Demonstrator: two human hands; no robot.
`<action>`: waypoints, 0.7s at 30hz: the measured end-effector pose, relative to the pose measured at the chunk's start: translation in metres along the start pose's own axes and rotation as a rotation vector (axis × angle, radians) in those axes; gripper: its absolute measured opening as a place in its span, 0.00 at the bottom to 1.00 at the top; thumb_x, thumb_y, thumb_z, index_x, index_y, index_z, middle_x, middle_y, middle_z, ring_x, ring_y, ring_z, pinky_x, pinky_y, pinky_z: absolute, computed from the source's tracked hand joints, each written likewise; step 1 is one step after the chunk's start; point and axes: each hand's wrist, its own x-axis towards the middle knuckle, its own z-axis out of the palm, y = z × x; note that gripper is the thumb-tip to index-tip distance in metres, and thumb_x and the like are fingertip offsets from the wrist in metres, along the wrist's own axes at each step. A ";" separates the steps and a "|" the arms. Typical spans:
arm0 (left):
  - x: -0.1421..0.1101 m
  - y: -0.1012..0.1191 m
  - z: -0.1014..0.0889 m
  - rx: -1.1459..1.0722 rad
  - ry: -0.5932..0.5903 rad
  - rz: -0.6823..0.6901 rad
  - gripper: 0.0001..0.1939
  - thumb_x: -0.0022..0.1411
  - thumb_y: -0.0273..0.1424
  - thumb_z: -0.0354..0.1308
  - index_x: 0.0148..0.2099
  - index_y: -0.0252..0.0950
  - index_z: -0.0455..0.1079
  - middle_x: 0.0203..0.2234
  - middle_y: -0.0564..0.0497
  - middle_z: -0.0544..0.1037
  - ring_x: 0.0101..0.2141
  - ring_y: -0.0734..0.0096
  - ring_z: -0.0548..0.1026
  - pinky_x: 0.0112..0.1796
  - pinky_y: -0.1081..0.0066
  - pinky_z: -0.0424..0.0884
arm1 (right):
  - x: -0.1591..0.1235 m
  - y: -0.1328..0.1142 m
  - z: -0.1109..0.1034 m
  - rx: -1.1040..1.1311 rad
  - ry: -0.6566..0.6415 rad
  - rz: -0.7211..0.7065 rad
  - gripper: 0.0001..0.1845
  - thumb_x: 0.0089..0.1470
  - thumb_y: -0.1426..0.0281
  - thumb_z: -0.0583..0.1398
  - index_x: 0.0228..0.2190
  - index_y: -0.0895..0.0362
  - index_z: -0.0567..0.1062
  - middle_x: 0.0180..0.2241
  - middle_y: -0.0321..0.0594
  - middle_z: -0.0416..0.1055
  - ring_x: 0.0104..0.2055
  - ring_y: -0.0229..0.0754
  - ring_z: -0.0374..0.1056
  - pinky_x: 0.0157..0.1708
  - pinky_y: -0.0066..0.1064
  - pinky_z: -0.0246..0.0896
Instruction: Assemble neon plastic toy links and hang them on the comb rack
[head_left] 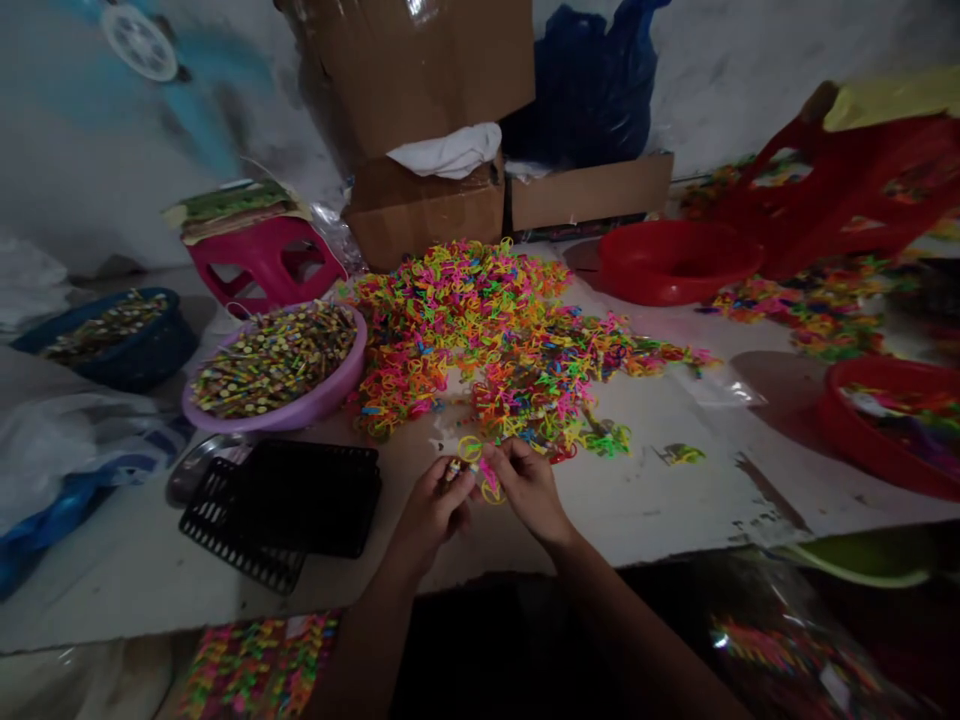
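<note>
My left hand (439,508) is closed on small striped stick pieces (453,468), pinched between thumb and fingers. Close beside it, my right hand (527,487) pinches small bright plastic pieces, among them a pink piece (488,470) and a yellow ring-shaped piece (493,492). Another yellow-green ring (469,448) stands up between the two hands; which hand bears it I cannot tell. Just beyond my fingers lies a big heap of colourful plastic pieces (465,300). A lilac basin (352,375) full of short striped sticks (274,360) stands to the left.
Black plastic baskets (307,495) lie left of my hands. A blue basin (161,345) and a pink stool (262,265) stand behind. Cardboard boxes (427,210) line the wall. On the right are a red basin (675,265), another red basin (847,420) and a red stool (817,200).
</note>
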 end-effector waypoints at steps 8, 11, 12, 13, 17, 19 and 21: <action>0.008 -0.005 0.002 0.050 0.077 0.071 0.16 0.55 0.43 0.53 0.28 0.35 0.62 0.10 0.62 0.54 0.14 0.82 0.52 0.16 0.78 0.46 | 0.002 0.010 0.002 -0.031 0.045 0.000 0.18 0.49 0.59 0.56 0.17 0.56 0.59 0.16 0.28 0.52 0.19 0.31 0.48 0.19 0.24 0.47; 0.005 -0.001 0.000 0.148 0.062 0.087 0.16 0.54 0.43 0.54 0.25 0.35 0.61 0.11 0.62 0.54 0.14 0.82 0.52 0.17 0.78 0.47 | 0.003 0.005 -0.001 -0.105 0.010 0.015 0.18 0.49 0.59 0.55 0.17 0.56 0.59 0.16 0.29 0.52 0.19 0.31 0.48 0.19 0.24 0.46; 0.003 0.000 0.000 0.198 0.069 0.094 0.16 0.53 0.42 0.55 0.25 0.35 0.61 0.11 0.62 0.54 0.14 0.82 0.52 0.17 0.78 0.47 | 0.003 0.002 -0.001 -0.147 -0.007 0.015 0.18 0.49 0.59 0.55 0.17 0.56 0.59 0.16 0.29 0.52 0.19 0.31 0.48 0.19 0.24 0.46; 0.001 0.001 0.000 0.239 0.080 0.101 0.15 0.53 0.42 0.56 0.25 0.35 0.61 0.12 0.62 0.54 0.15 0.82 0.52 0.17 0.78 0.47 | 0.003 0.000 -0.001 -0.193 -0.028 0.017 0.18 0.49 0.59 0.55 0.16 0.56 0.59 0.15 0.29 0.52 0.19 0.31 0.49 0.18 0.24 0.45; 0.003 -0.005 0.002 0.345 0.084 0.144 0.15 0.54 0.41 0.54 0.26 0.35 0.63 0.13 0.61 0.55 0.15 0.82 0.55 0.18 0.78 0.51 | 0.005 -0.004 -0.001 -0.295 -0.036 0.036 0.19 0.50 0.58 0.53 0.16 0.57 0.61 0.14 0.29 0.52 0.18 0.31 0.49 0.18 0.24 0.45; 0.016 -0.008 -0.002 0.491 0.048 0.186 0.15 0.56 0.42 0.52 0.27 0.35 0.65 0.13 0.60 0.60 0.16 0.79 0.60 0.19 0.78 0.56 | 0.013 -0.003 -0.007 -0.302 0.017 0.039 0.21 0.49 0.56 0.53 0.15 0.57 0.61 0.14 0.29 0.52 0.18 0.31 0.48 0.18 0.24 0.45; 0.036 -0.007 -0.009 0.726 0.090 0.203 0.16 0.58 0.42 0.50 0.29 0.35 0.69 0.16 0.56 0.67 0.19 0.75 0.67 0.23 0.76 0.61 | 0.026 -0.002 -0.022 -0.324 0.095 0.026 0.22 0.48 0.54 0.54 0.14 0.57 0.61 0.14 0.30 0.52 0.18 0.31 0.48 0.18 0.24 0.45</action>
